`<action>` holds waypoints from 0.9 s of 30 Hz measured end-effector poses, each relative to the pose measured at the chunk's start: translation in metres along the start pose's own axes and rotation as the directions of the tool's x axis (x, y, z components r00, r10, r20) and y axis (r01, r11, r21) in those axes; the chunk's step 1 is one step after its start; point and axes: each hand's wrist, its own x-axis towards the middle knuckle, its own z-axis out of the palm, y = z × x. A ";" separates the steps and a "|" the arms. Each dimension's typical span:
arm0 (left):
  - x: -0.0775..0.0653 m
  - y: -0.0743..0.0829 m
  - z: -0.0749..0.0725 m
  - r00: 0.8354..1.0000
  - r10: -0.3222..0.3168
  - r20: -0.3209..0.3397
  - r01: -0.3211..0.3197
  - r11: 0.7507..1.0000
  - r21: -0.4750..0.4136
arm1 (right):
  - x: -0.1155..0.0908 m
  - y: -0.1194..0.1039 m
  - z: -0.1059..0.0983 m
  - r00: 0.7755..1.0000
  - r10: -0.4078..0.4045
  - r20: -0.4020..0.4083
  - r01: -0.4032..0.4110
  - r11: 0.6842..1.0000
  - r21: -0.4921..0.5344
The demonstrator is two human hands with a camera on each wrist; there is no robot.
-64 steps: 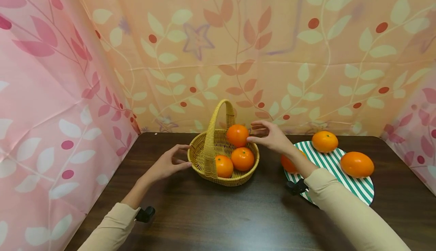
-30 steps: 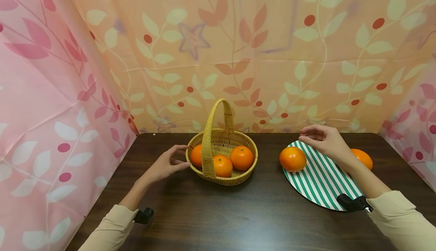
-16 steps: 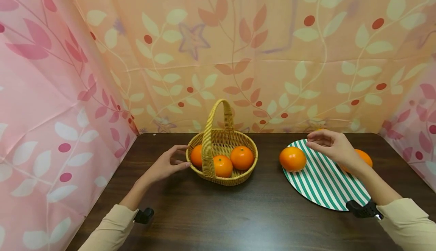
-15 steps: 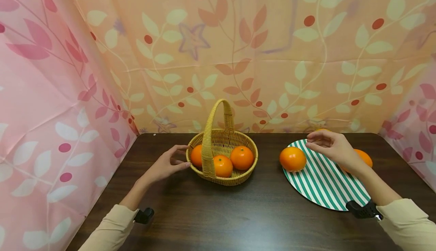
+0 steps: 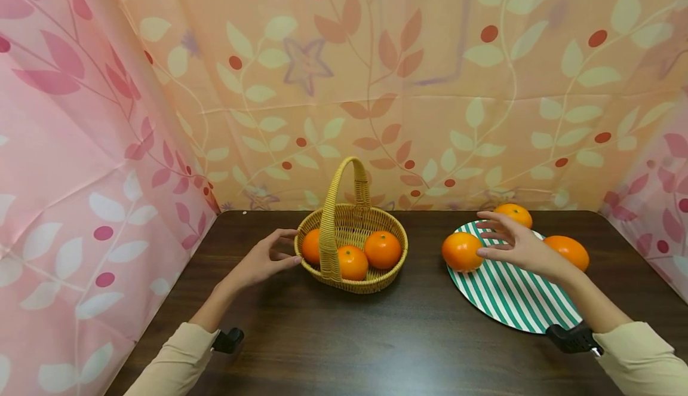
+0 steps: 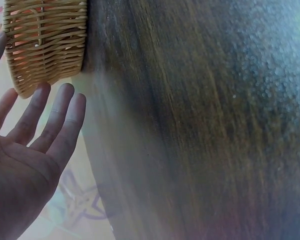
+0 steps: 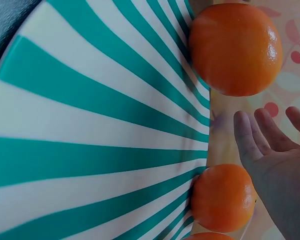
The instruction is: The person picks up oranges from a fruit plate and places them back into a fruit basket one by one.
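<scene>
A yellow wicker basket with a tall handle stands mid-table with three oranges inside, one partly behind the handle. My left hand is at its left rim, fingers spread and loosely bent; in the left wrist view fingertips sit right by the wicker wall. My right hand is over a round green-and-white striped plate, fingers apart, thumb tip overlapping the right side of the nearest orange. In the right wrist view the palm is bare beside that orange.
Two more oranges are at the plate's far side: one at the back, one at the right, partly behind my right wrist. The dark wooden table ends at floral curtains behind and on both sides.
My right hand has gone from the basket's right side to the plate, then edged left with its fingers spreading. One orange has shifted to the basket's left. My left hand stays.
</scene>
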 end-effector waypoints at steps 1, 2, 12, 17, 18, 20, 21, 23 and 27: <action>0.000 0.000 0.000 1.000 0.001 0.000 -0.001 1.000 0.000 | 0.000 0.001 0.000 1.000 0.001 0.011 -0.001 1.000 0.013; 0.000 0.000 0.000 1.000 -0.002 -0.002 0.002 1.000 -0.001 | 0.000 0.001 0.001 1.000 0.001 0.021 -0.001 1.000 0.022; 0.000 -0.001 0.000 1.000 -0.016 0.004 0.016 1.000 0.005 | 0.003 0.013 0.009 0.997 0.001 0.079 0.000 1.000 -0.011; 0.001 -0.001 0.000 1.000 -0.023 0.003 0.023 1.000 0.016 | 0.007 0.020 0.014 0.996 -0.028 0.079 0.033 0.998 -0.057; 0.001 0.000 0.000 1.000 -0.023 0.004 0.023 1.000 0.016 | 0.008 0.021 0.014 0.996 -0.035 0.078 0.040 0.997 -0.063; 0.001 0.001 0.000 1.000 -0.025 0.004 0.025 1.000 0.017 | 0.010 0.022 0.014 0.996 -0.045 0.076 0.050 0.996 -0.070; 0.001 0.001 0.001 1.000 -0.024 0.003 0.024 1.000 0.016 | 0.010 0.022 0.014 0.996 -0.048 0.072 0.053 0.996 -0.073; 0.000 0.001 0.000 1.000 -0.028 0.001 0.028 0.999 0.015 | 0.012 0.022 0.013 0.996 -0.055 0.067 0.060 0.996 -0.072; 0.000 0.001 0.000 1.000 -0.030 -0.002 0.030 0.999 0.017 | 0.015 0.019 0.012 0.996 -0.069 0.052 0.072 0.995 -0.063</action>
